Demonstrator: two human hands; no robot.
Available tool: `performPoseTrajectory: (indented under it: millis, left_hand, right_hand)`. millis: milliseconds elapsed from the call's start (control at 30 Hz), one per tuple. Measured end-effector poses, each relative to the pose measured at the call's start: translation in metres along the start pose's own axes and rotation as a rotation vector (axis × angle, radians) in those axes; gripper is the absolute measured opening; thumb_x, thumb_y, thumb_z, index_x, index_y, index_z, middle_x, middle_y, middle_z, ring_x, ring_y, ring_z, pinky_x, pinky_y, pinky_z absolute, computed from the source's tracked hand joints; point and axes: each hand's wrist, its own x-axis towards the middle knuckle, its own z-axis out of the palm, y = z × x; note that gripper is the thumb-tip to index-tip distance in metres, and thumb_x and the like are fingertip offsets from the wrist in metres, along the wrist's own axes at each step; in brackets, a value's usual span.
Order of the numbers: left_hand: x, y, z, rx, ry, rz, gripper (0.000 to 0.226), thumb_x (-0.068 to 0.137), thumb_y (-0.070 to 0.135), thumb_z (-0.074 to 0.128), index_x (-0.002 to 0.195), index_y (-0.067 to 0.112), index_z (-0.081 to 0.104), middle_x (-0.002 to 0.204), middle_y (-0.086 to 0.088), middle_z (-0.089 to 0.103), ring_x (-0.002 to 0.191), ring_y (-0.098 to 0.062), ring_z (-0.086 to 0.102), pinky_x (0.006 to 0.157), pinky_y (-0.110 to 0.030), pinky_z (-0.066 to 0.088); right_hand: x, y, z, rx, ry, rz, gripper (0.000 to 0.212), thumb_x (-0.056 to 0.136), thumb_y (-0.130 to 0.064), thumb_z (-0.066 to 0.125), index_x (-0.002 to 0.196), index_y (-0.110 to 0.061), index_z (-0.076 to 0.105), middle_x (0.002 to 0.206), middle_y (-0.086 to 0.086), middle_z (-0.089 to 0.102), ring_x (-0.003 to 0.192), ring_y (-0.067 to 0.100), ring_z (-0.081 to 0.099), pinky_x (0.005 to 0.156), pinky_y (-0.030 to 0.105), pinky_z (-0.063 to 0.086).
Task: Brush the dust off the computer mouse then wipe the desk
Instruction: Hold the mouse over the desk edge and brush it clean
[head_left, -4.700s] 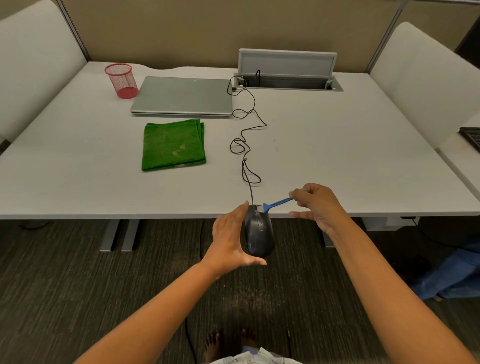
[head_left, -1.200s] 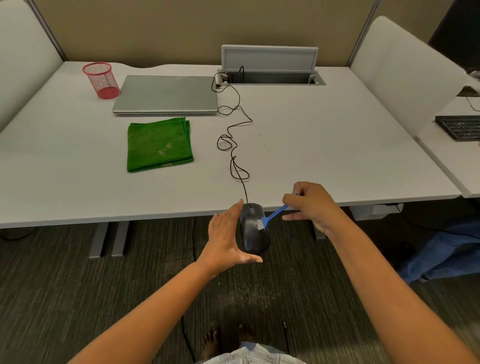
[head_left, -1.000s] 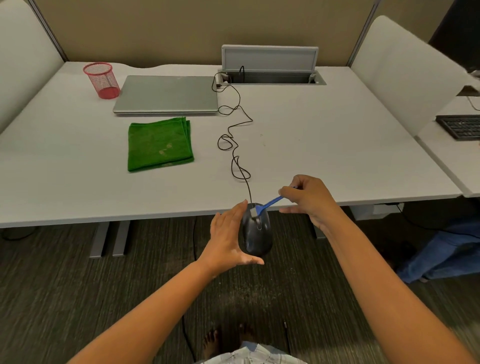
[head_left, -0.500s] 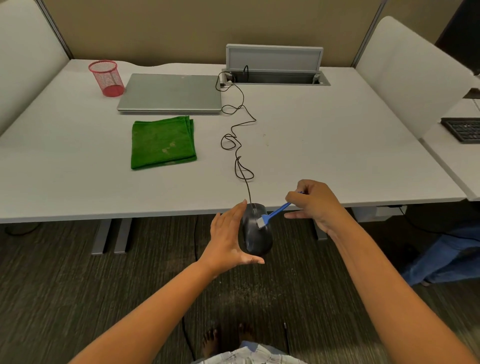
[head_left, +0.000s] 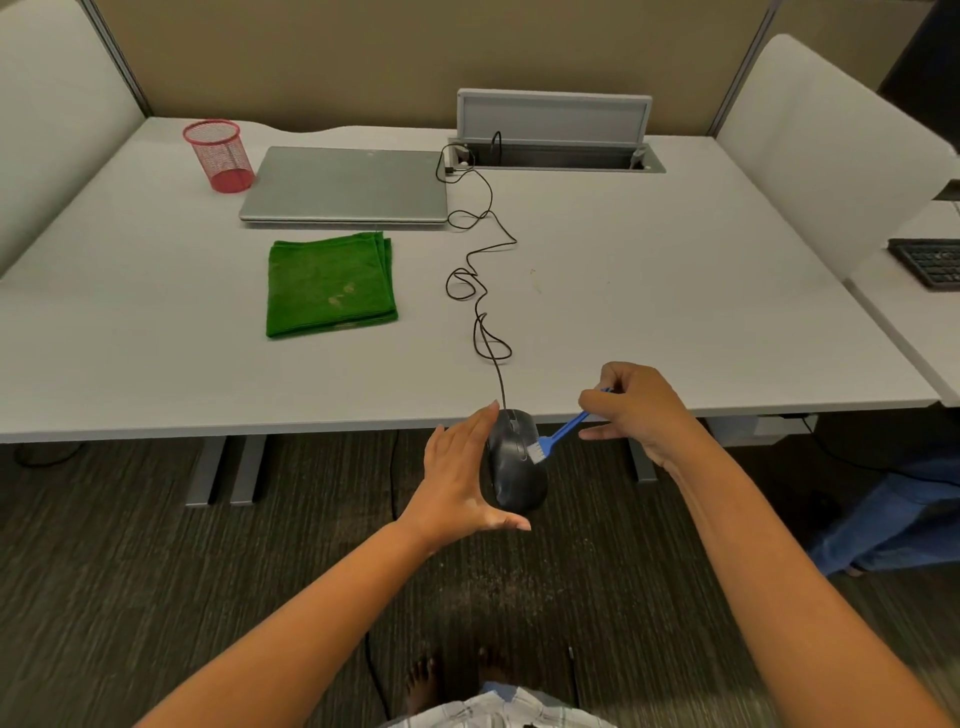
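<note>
Here, low in the middle of the frame, both hands work just off the near edge of the desk.

Left hand: the left hand (head_left: 460, 475) cups the black computer mouse (head_left: 514, 467) from its left side, fingers stretched up along it and thumb curled under the tail end, holding it in the air in front of the desk edge.

Right hand: the right hand (head_left: 636, 410) is closed in a pinch on the handle of a small blue brush (head_left: 563, 430); the pale bristles touch the right side of the mouse's top.

Cable: the mouse cable (head_left: 480, 291) runs in loose loops up the centre of the desk to the open cable hatch (head_left: 556, 137) at the upper centre.

Desk: the white desk (head_left: 675, 291) fills the middle band of the frame; a faint speck or smudge lies right of the cable, too small to make out.

Cloth: a folded green cloth (head_left: 330, 285) lies flat at centre left, with pale marks on it.

Laptop: a closed grey laptop (head_left: 345, 184) sits just above the cloth.

Pen cup: a red mesh pen cup (head_left: 219, 155) stands at upper left, beside the laptop.

Room: tan partition wall along the top, white side panels at both edges, dark striped carpet (head_left: 130, 571) below, a black keyboard (head_left: 930, 262) on the neighbouring desk at right.
</note>
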Motion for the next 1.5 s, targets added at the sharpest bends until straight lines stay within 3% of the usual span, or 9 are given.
performPoseTrajectory:
  millis: [100,200,433,667,900,1100,1267,1367,1500]
  left_hand:
    - [0.001,-0.002,0.000,-0.020,0.009,-0.006,0.123,0.047,0.073,0.072,0.132,0.054,-0.015,0.149,0.000,0.020,0.131,-0.009,0.014,0.113,-0.050,0.009]
    - [0.004,-0.003,0.002,-0.031,0.014,-0.014,0.124,0.046,0.074,0.070,0.132,0.054,-0.016,0.149,0.000,0.021,0.132,-0.013,0.017,0.113,-0.048,0.010]
    - [0.007,-0.004,0.000,-0.044,0.049,0.001,0.123,0.046,0.075,0.069,0.134,0.053,-0.015,0.145,-0.001,0.027,0.127,-0.010,0.021,0.110,-0.039,0.011]
    - [0.008,-0.010,0.000,-0.051,0.050,-0.014,0.124,0.044,0.077,0.069,0.135,0.052,-0.012,0.143,0.003,0.027,0.122,-0.001,0.020,0.110,-0.039,0.014]
    - [0.010,-0.010,0.002,-0.045,0.052,-0.009,0.123,0.043,0.078,0.067,0.135,0.052,-0.011,0.145,0.002,0.027,0.126,-0.009,0.022,0.110,-0.041,0.013]
    - [0.010,-0.011,0.000,-0.049,0.047,-0.020,0.125,0.044,0.077,0.069,0.136,0.050,-0.011,0.145,0.003,0.025,0.127,-0.008,0.020,0.112,-0.044,0.012]
    - [0.010,-0.010,0.001,-0.032,0.039,-0.008,0.125,0.043,0.076,0.069,0.134,0.052,-0.013,0.145,0.001,0.027,0.126,-0.007,0.022,0.110,-0.039,0.011]
    - [0.010,-0.008,0.000,-0.042,0.032,0.001,0.125,0.043,0.076,0.069,0.134,0.052,-0.013,0.146,0.003,0.024,0.122,0.004,0.014,0.110,-0.039,0.010]
    - [0.009,-0.007,0.000,-0.046,0.039,0.008,0.125,0.042,0.076,0.069,0.136,0.051,-0.010,0.145,0.008,0.024,0.117,0.012,0.009,0.107,-0.036,0.008]
  right_hand:
    - [-0.001,-0.003,-0.002,0.067,0.028,-0.025,0.035,0.075,0.002,0.066,0.054,-0.015,0.043,0.062,0.001,0.039,0.057,0.007,0.053,0.054,0.026,0.058]
    - [-0.007,-0.004,0.009,0.070,-0.088,-0.040,0.033,0.076,0.001,0.067,0.056,-0.014,0.046,0.063,0.002,0.045,0.059,0.007,0.059,0.052,0.024,0.056]
    - [-0.018,-0.002,0.024,-0.188,-0.243,-0.116,0.025,0.073,0.000,0.068,0.063,-0.012,0.049,0.065,0.003,0.055,0.069,0.014,0.066,0.069,0.037,0.059]
    - [-0.014,-0.013,0.009,-0.185,-0.145,-0.129,0.028,0.072,0.004,0.066,0.061,-0.011,0.045,0.066,0.007,0.053,0.056,0.004,0.060,0.049,0.015,0.050]
    - [-0.014,-0.011,0.021,-0.265,-0.259,-0.164,0.022,0.074,-0.003,0.069,0.065,-0.011,0.050,0.068,0.005,0.057,0.068,0.010,0.067,0.062,0.028,0.059]
    - [-0.009,-0.015,0.010,-0.176,-0.137,-0.162,0.025,0.075,-0.002,0.069,0.063,-0.012,0.051,0.066,0.004,0.057,0.058,0.003,0.064,0.051,0.015,0.051]
    - [-0.011,-0.013,0.022,-0.272,-0.313,-0.161,0.023,0.071,-0.004,0.069,0.062,-0.013,0.050,0.064,0.003,0.057,0.068,0.017,0.067,0.064,0.034,0.060]
    - [-0.004,-0.011,0.029,-0.210,-0.184,-0.152,0.024,0.073,-0.008,0.072,0.063,-0.014,0.051,0.065,0.004,0.058,0.069,0.022,0.068,0.067,0.039,0.060]
    - [0.007,-0.012,0.028,-0.178,0.081,-0.162,0.024,0.075,-0.011,0.072,0.063,-0.015,0.051,0.063,0.000,0.054,0.055,0.007,0.060,0.065,0.036,0.060]
